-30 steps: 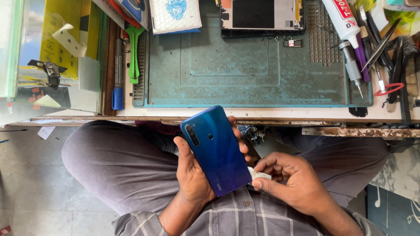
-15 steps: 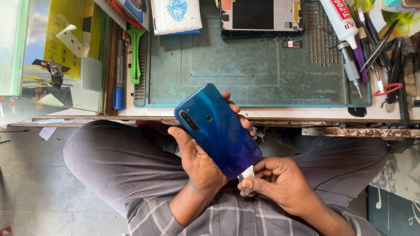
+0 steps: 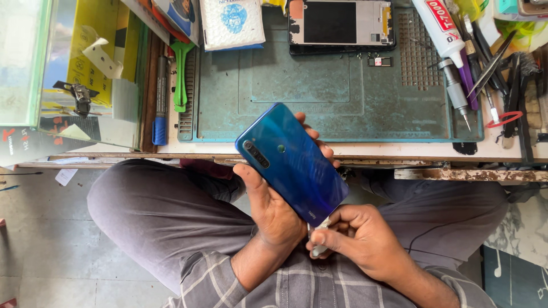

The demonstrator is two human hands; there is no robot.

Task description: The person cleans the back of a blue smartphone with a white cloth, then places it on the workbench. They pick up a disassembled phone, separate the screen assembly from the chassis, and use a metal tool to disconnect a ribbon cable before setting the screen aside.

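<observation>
Right now your left hand (image 3: 273,208) cradles the glossy blue glass-backed smartphone (image 3: 292,162) over your lap, back side up, thumb along one long edge and fingertips (image 3: 319,149) curled round the other; the phone tilts with its camera strip toward the bench. Your right hand (image 3: 357,239), just below the phone's lower end, is closed in a pinch on a small white pick-like tool (image 3: 319,228) whose tip touches that lower edge. That shiny back looks slick and probably brittle, and the slab seems light and stiff, so hold it by the side rails as you do, not by the flat faces. Ahead of your left hand, a teal rubber repair mat (image 3: 342,102) lies on the bench, with a bare phone frame with dark screen (image 3: 341,24) at its far edge. Beyond your right hand, a white glue tube (image 3: 436,25), tweezers and screwdrivers lie loose, not in any container.
</observation>
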